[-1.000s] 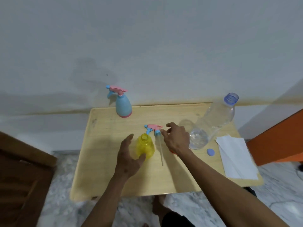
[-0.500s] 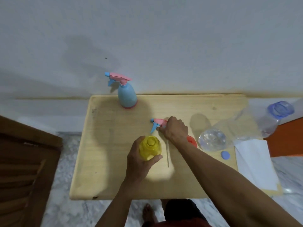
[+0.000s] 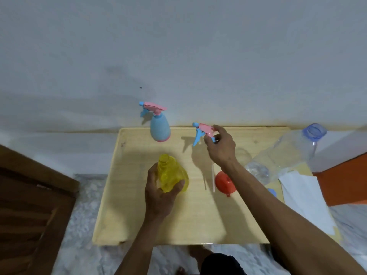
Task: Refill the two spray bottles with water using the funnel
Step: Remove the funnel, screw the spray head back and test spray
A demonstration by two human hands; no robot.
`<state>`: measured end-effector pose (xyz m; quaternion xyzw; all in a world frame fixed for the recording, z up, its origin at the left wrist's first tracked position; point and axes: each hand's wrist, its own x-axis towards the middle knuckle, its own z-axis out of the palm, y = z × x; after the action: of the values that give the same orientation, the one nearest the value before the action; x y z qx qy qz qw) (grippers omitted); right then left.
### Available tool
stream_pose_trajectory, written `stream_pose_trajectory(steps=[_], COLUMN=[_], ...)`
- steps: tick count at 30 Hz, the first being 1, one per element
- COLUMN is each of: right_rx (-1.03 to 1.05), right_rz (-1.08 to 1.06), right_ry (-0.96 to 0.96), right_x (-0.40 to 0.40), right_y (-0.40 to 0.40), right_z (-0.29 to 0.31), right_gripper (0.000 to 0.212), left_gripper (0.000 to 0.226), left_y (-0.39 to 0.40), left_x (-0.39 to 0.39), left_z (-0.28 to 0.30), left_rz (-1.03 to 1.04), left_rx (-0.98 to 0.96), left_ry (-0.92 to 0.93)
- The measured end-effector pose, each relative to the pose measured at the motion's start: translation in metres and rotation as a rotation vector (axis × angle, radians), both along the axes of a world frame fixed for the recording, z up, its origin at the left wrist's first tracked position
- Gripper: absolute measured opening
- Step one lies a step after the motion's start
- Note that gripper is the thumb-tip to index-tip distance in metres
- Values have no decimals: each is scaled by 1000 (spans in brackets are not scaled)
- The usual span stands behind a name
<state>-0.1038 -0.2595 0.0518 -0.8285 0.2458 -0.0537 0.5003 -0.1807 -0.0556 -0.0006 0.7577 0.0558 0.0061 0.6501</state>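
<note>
The right hand [image 3: 220,149] has lifted the sprayer head [image 3: 203,132], pinched in its fingers, clear of the yellow spray bottle [image 3: 171,175], which the left hand [image 3: 160,193] grips on the counter [image 3: 198,225], open-necked and ready for the red funnel [image 3: 225,184] lying beside it.

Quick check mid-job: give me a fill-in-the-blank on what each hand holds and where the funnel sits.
1. The left hand grips the ____ bottle, whose neck is open.
2. The right hand holds a pink and blue spray ____ above the table.
3. The red funnel lies on the table, ____ by either hand.
4. The blue bottle still has its sprayer ____.

Missing: yellow; head; untouched; on
</note>
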Motion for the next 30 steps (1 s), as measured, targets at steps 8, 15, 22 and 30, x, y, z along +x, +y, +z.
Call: stream_pose_trajectory(steps=[8,15,22,30], right_rx=[217,203,60,44], right_rz=[-94,-22,108,204], right_ry=[-459,-873,-978,-891], right_x=[-56,-98,-110,-116], right_y=[5,25,36,26], right_z=[130,241,275,257], right_gripper=[26,25,30,30], left_gripper=[81,73,75,80], left_y=[18,22,14,-11], left_x=[-19,-39,-55,-59], left_z=[69,100,117,131], left_rz=[-55,-156,-189,-229], left_rx=[-98,-18,18,32], left_ry=[-205,-275,-282,-280])
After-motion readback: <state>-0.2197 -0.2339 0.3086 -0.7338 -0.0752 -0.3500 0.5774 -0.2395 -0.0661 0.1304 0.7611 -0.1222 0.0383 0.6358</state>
